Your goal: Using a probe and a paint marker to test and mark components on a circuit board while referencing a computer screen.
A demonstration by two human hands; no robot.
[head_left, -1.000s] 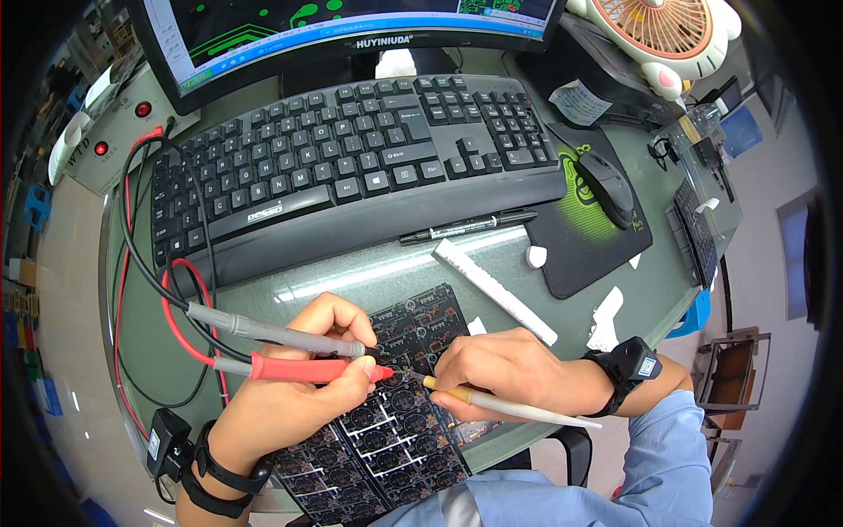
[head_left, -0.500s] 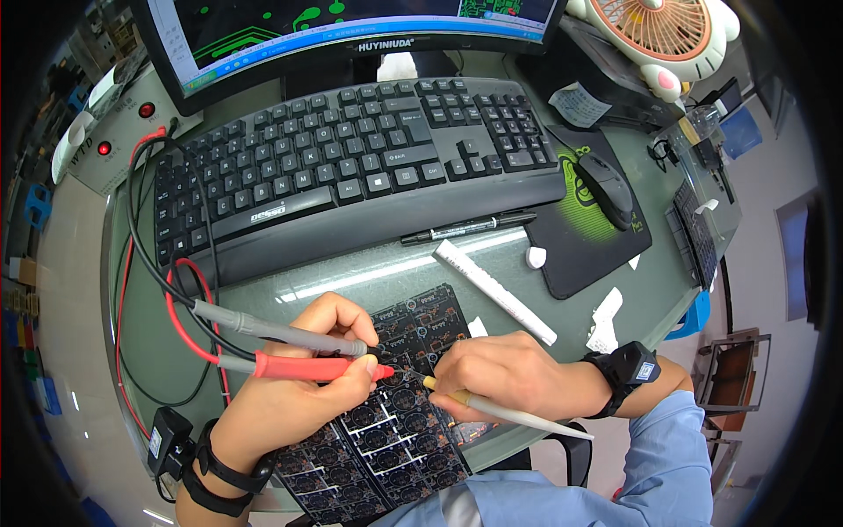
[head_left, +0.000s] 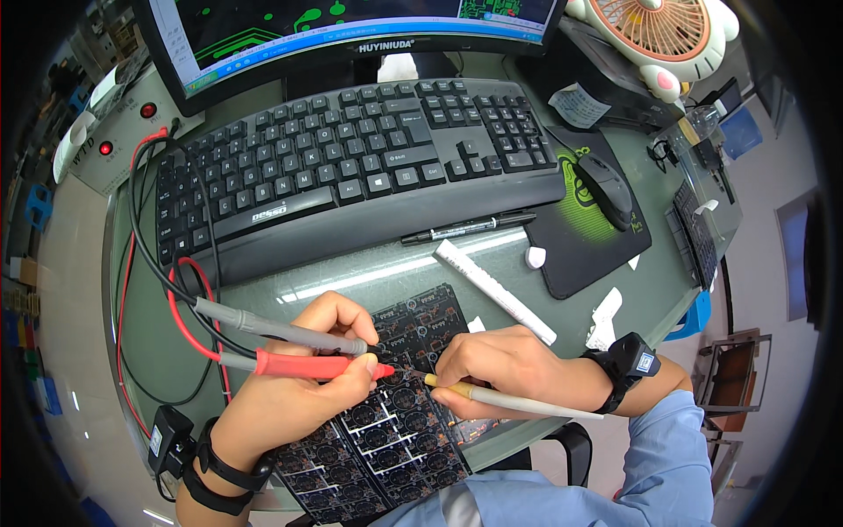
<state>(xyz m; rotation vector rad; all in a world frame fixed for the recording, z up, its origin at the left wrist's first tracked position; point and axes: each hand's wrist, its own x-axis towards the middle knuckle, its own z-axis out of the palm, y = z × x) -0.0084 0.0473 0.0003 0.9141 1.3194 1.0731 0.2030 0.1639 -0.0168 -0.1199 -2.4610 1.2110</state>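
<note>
My left hand (head_left: 299, 386) grips two test probes side by side: a red probe (head_left: 307, 364) and a grey probe (head_left: 263, 327), their tips pressed onto a black circuit board panel (head_left: 386, 430) lying at the desk's near edge. My right hand (head_left: 505, 369) holds a slim cream-coloured pen-like tool (head_left: 518, 401), its yellowish tip touching the board just right of the probe tips. Red and black probe leads (head_left: 176, 299) loop off to the left.
A black keyboard (head_left: 351, 167) lies behind the board, with a monitor (head_left: 351, 26) beyond it. A black marker (head_left: 465, 228), a white stick (head_left: 496, 290), a mouse (head_left: 606, 189) on its black pad and a small desk fan (head_left: 659, 31) sit to the right.
Both hands stay on the board; the probe tips and the tool tip have shifted only slightly.
</note>
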